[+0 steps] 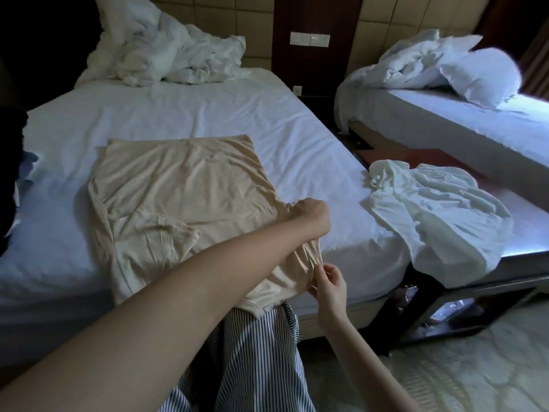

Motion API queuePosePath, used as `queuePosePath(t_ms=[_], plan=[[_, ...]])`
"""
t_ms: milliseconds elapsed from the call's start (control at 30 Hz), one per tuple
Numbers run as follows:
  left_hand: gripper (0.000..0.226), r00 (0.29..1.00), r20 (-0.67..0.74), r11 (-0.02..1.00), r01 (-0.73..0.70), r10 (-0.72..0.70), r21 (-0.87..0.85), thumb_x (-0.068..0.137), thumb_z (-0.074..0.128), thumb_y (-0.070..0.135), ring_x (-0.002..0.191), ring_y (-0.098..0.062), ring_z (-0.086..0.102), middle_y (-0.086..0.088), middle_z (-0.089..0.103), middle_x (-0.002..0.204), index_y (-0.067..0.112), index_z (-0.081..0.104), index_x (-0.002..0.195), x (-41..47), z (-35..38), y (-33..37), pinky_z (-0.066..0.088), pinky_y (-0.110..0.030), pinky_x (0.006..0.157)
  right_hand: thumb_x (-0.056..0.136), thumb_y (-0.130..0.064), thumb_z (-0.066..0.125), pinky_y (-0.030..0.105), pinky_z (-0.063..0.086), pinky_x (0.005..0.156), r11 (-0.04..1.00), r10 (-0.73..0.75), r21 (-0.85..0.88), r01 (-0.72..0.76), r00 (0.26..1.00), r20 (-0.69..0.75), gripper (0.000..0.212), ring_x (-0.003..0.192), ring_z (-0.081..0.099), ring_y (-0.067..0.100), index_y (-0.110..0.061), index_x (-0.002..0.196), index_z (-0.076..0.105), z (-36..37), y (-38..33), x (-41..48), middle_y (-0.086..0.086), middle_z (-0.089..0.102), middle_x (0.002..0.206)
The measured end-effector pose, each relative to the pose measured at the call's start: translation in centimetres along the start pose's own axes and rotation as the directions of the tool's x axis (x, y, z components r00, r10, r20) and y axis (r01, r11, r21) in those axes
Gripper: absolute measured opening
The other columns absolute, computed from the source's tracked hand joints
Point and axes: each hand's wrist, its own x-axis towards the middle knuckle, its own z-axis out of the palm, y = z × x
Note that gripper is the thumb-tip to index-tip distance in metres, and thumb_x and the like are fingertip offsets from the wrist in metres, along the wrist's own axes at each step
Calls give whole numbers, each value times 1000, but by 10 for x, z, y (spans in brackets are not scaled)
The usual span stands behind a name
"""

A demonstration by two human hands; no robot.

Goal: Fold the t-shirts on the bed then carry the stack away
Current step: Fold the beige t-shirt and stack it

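Left arm in from lower left, stretched diagonally across the near bed edge, forearm over the cloth. Left hand (312, 212): fisted, knuckles up, clamped on a bunch of fabric at the right edge of the beige t-shirt (178, 185), cloth pulled into creases toward the fist.

Right arm in from lower right, bent up at the wrist. Right hand (329, 283): thumb and fingertips (319, 270) pinching the same shirt at its near right part, just below the left fist. Hands close together, not touching, both on the one garment.

Beige t-shirt flat on the near half of the bed (267, 114), straight hem at the far end, near end hanging slightly over the bed edge against the striped clothing (258, 352). Left sleeve turned in over the body.

White t-shirt (430, 215) crumpled, well right of the beige one, lying from the bed's right edge onto the dark-framed bench (531, 230).

Crumpled duvet (166, 52) at the headboard end. Second bed (445, 120) to the right with pillow (481, 75).

Wall switch plate (310, 40) between the headboards: too small to read any marking. Tags or prints on either shirt: cannot tell.
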Motion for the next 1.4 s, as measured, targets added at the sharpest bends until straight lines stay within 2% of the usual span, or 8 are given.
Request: queuePosePath(t_ms=[233,400,667,800,900,1000,1100,1400], plan=[[22,996,-75,969,-58,41,-242,88,50,9,111,-31,56,-12,60,118,11,60,108,-2,6,-14,41,-34,91,97,-10,46,17,53,55,999,-36,30,36,999,1,16,68,57,18,-10,82,50,-3,3,-8,7,56,75],[8,974,-194,622,-223,114,-750,83,63,15,90,-20,62,-5,68,90,11,69,87,-13,-22,-32,46,-28,80,97,-11,47,30,45,64,904,-360,-255,342,933,-23,15,69,53,16,-14,83,51,-4,3,-11,2,57,75],[13,913,138,137,204,-383,-969,67,69,14,60,-15,51,-2,57,62,14,56,64,-74,-8,-183,45,-23,59,85,-20,51,31,36,85,-46,-689,-303,952,189,699,16,99,57,18,-11,84,64,8,-6,-2,1,67,88],[36,858,68,247,221,-508,-943,57,75,23,87,-30,62,-18,64,94,8,60,86,-88,0,-216,55,-35,75,77,-31,54,27,30,94,203,-443,-189,961,262,857,24,113,53,12,-18,89,70,18,-11,-5,-9,68,96],[40,806,-434,681,-55,-401,-730,74,59,21,107,-28,54,-17,58,114,1,56,108,-90,-18,-205,42,-34,92,80,-35,49,26,30,97,330,-460,-202,922,344,819,34,114,51,10,-17,100,69,20,-22,-1,-6,66,105],[53,814,-544,881,-395,204,-261,78,40,36,112,-32,55,-16,63,117,3,63,113,-78,-21,-183,39,-37,95,81,-33,47,24,28,96,243,-432,-225,944,313,846,37,117,48,10,-16,106,69,21,-28,6,-4,66,112],[53,925,-125,925,-333,358,183,97,27,43,145,-21,14,-3,19,157,30,25,148,-61,10,-186,12,-40,114,85,-36,44,25,27,99,128,-323,-251,959,280,904,42,124,45,14,-19,115,67,17,-28,12,-3,62,124],[50,775,-241,804,-593,584,43,88,35,36,131,-20,41,-5,54,136,17,57,129,-121,8,-253,29,-36,108,75,-35,44,39,13,115,-288,-57,-139,947,128,990,81,140,18,14,-32,149,12,-10,-23,26,-1,24,152]])
